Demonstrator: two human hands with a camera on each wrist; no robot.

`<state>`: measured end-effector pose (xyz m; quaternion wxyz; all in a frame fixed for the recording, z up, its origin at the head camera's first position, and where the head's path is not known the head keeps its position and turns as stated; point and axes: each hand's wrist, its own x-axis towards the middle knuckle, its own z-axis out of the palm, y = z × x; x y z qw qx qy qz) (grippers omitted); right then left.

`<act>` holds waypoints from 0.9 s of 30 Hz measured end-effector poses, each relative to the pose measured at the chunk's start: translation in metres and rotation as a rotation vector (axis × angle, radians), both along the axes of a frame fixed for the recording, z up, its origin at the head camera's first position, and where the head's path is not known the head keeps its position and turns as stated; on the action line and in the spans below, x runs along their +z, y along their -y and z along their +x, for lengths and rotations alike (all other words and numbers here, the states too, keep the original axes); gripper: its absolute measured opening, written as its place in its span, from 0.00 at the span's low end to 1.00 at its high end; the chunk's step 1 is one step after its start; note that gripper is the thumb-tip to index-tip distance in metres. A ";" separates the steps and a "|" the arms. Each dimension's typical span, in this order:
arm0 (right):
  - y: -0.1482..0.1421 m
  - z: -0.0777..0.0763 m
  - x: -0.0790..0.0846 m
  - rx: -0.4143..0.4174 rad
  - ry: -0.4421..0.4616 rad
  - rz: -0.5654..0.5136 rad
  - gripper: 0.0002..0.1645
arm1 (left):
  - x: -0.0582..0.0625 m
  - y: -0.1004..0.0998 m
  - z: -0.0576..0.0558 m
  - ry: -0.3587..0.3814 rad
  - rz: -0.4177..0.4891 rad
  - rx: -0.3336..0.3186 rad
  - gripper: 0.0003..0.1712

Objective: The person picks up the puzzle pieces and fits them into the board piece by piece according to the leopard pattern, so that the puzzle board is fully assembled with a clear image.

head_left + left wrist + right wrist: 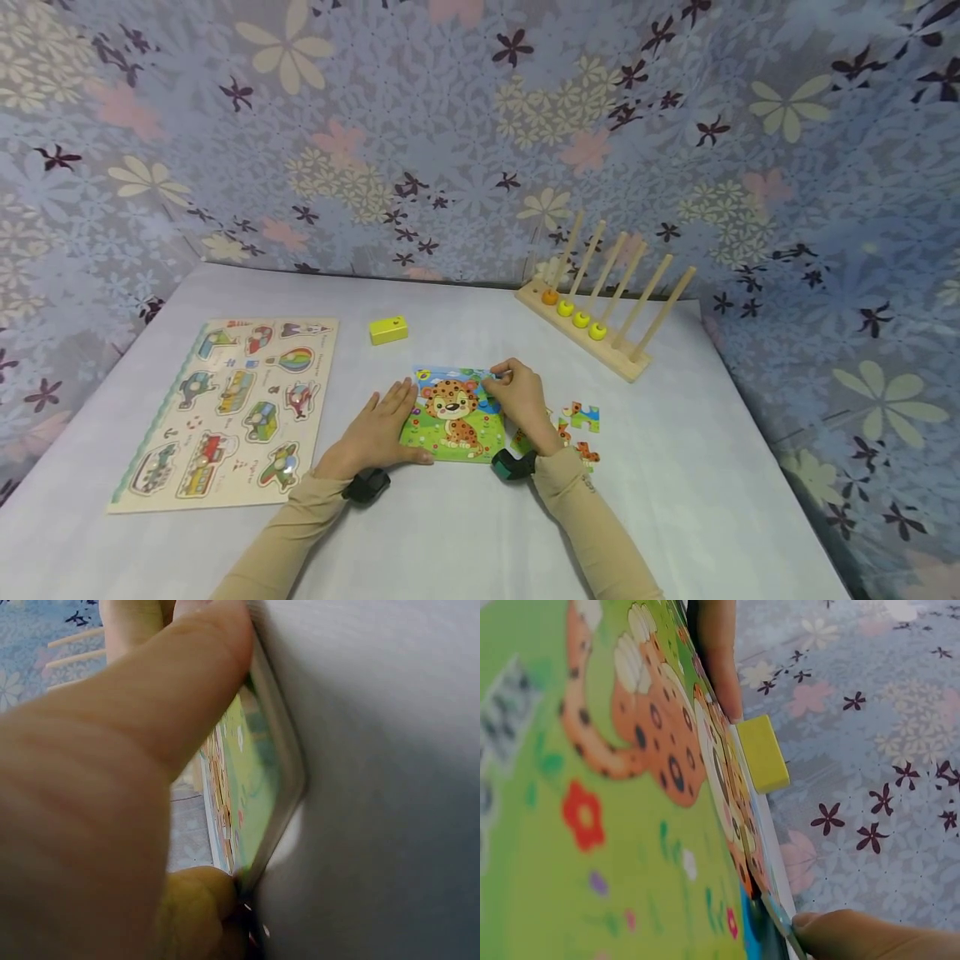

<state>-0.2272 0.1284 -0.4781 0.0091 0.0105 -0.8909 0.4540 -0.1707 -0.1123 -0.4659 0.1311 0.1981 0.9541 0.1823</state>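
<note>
A jigsaw puzzle [453,429] with a cartoon leopard on green grass lies in its board at the middle of the table. My left hand [382,429] rests along its left side, fingers straight and thumb near the lower left corner. At the upper right corner, my right hand [520,398] pinches a puzzle piece, mostly hidden by the fingers in the head view. In the right wrist view the thumb [855,934] is on that thin piece [780,919], its edge tipped up over a dark gap. Several loose puzzle pieces [583,416] lie beside and partly under my right forearm.
A large peg puzzle board [251,400] with vehicle pictures covers the table's left part. A yellow block [388,330] stands behind the leopard puzzle. At the back right is a wooden peg stand [581,333] with tall rods and several beads. A flowered cloth hangs behind.
</note>
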 end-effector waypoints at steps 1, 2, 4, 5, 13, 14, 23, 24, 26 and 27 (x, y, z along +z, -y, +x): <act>0.001 0.000 0.000 0.001 -0.011 0.019 0.13 | 0.000 0.000 0.000 0.001 0.000 0.000 0.65; 0.001 0.000 -0.001 0.001 -0.029 0.043 0.13 | 0.000 0.000 0.000 0.001 0.000 0.000 0.65; 0.002 0.002 -0.001 -0.002 -0.057 0.083 0.12 | 0.000 0.000 0.000 0.003 0.002 0.000 0.65; 0.002 0.002 -0.002 -0.003 -0.072 0.104 0.12 | -0.001 0.000 0.000 0.003 0.002 0.000 0.65; 0.000 0.004 -0.005 0.075 -0.046 0.182 0.23 | -0.003 0.000 0.000 -0.007 0.003 -0.009 0.66; -0.001 0.003 -0.005 0.092 -0.031 0.193 0.26 | -0.003 0.000 0.000 -0.006 0.003 -0.010 0.66; 0.004 0.004 -0.004 0.089 -0.022 0.264 0.28 | -0.001 0.000 -0.001 -0.002 0.000 -0.004 0.66; 0.005 0.004 -0.004 0.083 -0.027 0.263 0.28 | -0.001 0.000 -0.001 -0.002 -0.001 -0.003 0.66; 0.005 0.004 -0.005 0.081 -0.036 0.262 0.28 | 0.000 0.000 -0.001 -0.002 0.000 0.000 0.65; 0.005 0.004 -0.005 0.084 -0.032 0.261 0.28 | -0.001 0.001 -0.001 -0.002 0.001 0.001 0.65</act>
